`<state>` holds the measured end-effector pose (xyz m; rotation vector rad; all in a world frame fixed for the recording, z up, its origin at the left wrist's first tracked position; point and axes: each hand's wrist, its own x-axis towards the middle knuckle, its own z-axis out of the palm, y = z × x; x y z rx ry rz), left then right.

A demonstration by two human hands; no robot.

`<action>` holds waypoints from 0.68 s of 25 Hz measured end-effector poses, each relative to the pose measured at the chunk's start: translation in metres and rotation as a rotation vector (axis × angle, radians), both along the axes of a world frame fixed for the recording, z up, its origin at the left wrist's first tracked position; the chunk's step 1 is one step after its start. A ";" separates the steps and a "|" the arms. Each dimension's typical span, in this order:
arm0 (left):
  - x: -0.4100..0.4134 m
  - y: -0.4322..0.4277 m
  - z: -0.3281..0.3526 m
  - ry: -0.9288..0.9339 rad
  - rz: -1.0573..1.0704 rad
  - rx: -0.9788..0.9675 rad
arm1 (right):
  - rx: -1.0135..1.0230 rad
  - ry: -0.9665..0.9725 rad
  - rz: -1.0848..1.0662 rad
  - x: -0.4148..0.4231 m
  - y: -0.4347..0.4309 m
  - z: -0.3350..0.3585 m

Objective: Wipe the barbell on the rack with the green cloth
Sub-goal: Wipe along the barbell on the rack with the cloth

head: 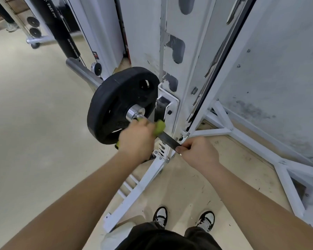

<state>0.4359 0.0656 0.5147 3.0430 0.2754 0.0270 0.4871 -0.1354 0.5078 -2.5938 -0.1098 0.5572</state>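
White rack point(192, 56); barbell point(167, 139) seemingly diagonal, sleeve point(83, 71) far-left.

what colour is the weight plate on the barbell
Black, seen clearly in the head view: the weight plate sits on the barbell, beside the white rack.

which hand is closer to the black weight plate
Left. The left hand, gripping the green cloth, is right beside the weight plate; the right hand holds the barbell farther along.

Black post point(61, 33): white lettering, seemingly "BE MORE HUMAN" (upper print unreadable).
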 end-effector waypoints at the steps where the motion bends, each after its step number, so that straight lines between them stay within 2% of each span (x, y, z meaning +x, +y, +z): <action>1: 0.012 0.010 0.004 -0.028 0.149 -0.014 | -0.011 -0.002 0.003 0.001 0.001 0.000; 3: 0.021 0.006 0.012 -0.028 0.337 -0.018 | -0.019 -0.005 -0.002 0.002 0.004 0.002; 4: 0.018 -0.007 0.011 -0.005 0.304 -0.013 | -0.022 -0.006 -0.007 0.002 0.005 0.002; 6: -0.003 -0.033 0.002 0.072 0.057 0.021 | -0.006 -0.016 -0.032 0.000 0.004 0.002; 8: -0.012 -0.023 -0.004 0.023 -0.177 0.068 | 0.047 -0.015 -0.041 -0.005 0.001 0.001; 9: -0.006 -0.009 -0.002 0.012 -0.165 0.034 | 0.114 0.001 -0.039 -0.008 -0.002 0.001; 11: 0.012 0.004 0.004 -0.053 0.091 -0.008 | 0.315 0.038 -0.089 -0.010 -0.017 0.003; 13: 0.004 -0.025 0.004 -0.063 0.236 -0.017 | 0.369 0.016 -0.126 -0.011 -0.044 0.004; 15: -0.023 -0.072 -0.005 -0.035 0.042 -0.073 | 0.263 0.022 -0.113 -0.011 -0.074 0.005; 17: -0.035 -0.077 -0.011 -0.098 -0.217 -0.094 | 0.167 0.053 -0.090 -0.013 -0.098 0.007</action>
